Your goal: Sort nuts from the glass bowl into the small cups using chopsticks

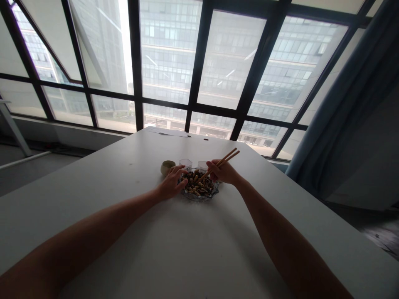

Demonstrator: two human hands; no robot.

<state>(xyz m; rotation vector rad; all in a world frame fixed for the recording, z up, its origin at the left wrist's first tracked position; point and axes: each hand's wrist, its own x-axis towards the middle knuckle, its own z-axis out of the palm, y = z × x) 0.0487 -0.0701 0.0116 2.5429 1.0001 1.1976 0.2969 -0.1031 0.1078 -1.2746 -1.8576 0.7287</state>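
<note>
A glass bowl (200, 198) filled with peanuts and dark seeds (197, 185) stands on the white table in the middle of the view. My right hand (220, 171) is closed around a pair of wooden chopsticks (225, 158), whose tips reach down among the peanuts. At the bowl's left rim lies my left hand (172, 182), its fingers apart and touching or close to the glass. Just behind that hand sits a small tan cup (167, 166). Two clear containers, one on the left (185, 162) and one on the right (202, 164), stand behind the bowl, partly hidden.
The white table (131, 249) runs forward to a large window with black frames (193, 74). Papers (166, 132) lie at its far edge, near dark round holes in the top. A blue curtain (336, 108) hangs on the right.
</note>
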